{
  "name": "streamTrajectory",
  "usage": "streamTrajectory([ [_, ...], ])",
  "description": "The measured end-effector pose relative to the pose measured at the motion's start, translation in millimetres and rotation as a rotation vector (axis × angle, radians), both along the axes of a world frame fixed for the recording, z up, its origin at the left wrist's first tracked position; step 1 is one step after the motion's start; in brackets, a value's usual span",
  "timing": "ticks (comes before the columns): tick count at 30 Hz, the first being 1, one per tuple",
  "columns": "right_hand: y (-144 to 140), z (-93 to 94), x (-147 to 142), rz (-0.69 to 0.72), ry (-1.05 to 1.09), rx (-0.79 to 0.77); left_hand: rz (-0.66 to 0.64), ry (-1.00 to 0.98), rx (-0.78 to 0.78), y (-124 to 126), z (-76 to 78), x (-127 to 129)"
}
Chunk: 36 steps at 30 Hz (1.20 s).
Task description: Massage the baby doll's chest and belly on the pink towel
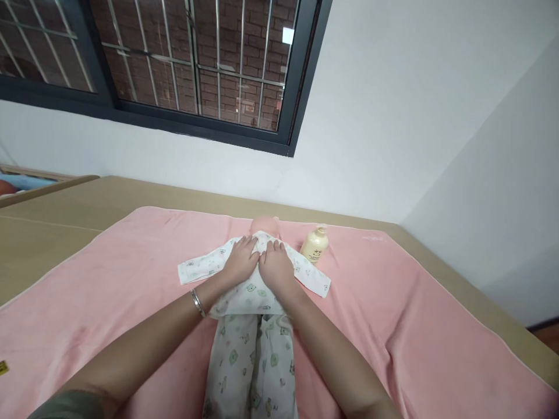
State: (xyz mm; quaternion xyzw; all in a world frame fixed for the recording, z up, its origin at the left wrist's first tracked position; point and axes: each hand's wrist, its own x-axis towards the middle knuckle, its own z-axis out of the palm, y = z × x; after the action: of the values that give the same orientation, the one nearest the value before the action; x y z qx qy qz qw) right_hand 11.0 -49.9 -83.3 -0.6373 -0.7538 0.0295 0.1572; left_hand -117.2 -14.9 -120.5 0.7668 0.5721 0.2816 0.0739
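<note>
Both hands lie flat and open, palms down, gripping nothing: the left hand (241, 260) and the right hand (276, 266) press side by side, thumbs nearly touching, on the chest of a baby doll (264, 224) dressed in a white printed top (253, 273). The doll lies on its back in the middle of a pink towel (109, 291), its head pointing toward the wall, only the crown showing above the fingers. The top's sleeves spread out to either side of the hands, flat on the towel. Matching printed trousers (251, 361) run down from the top toward the camera, between the person's forearms. A silver bangle (198, 302) sits on the left wrist. A small cream bottle (315, 245) stands upright on the towel just to the right of the doll's head, apart from the sleeve. The towel covers a tan mattress (52, 221) set against a white wall (393, 116) beneath a dark-framed barred window (196, 64).
</note>
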Motion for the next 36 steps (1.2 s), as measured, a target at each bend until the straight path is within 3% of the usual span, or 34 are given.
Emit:
streamTrajectory([
  [4,-9.4,0.0,-3.6,0.050,-0.006,0.020,-0.044,-0.004,0.002,6.7,5.4,-8.5],
  [9,14.0,8.9,23.2,0.124,0.083,-0.017,0.053,0.127,0.108,-12.4,-3.0,7.5],
  [12,23.1,12.2,30.5,0.104,0.121,-0.014,0.048,0.168,0.165,-20.1,-8.6,15.2],
  [17,4.5,7.1,9.1,0.036,0.011,0.024,-0.014,0.084,0.050,-7.2,0.7,3.9],
  [22,-11.8,6.7,-2.2,0.057,0.015,-0.012,-0.107,0.034,-0.035,7.2,11.6,-8.3],
  [30,15.0,-1.7,14.1,0.115,0.059,0.041,0.005,0.044,0.025,5.1,-3.0,0.2],
  [36,11.2,-7.0,8.2,0.076,0.014,0.061,0.006,0.042,0.044,4.7,-3.7,-2.0],
])
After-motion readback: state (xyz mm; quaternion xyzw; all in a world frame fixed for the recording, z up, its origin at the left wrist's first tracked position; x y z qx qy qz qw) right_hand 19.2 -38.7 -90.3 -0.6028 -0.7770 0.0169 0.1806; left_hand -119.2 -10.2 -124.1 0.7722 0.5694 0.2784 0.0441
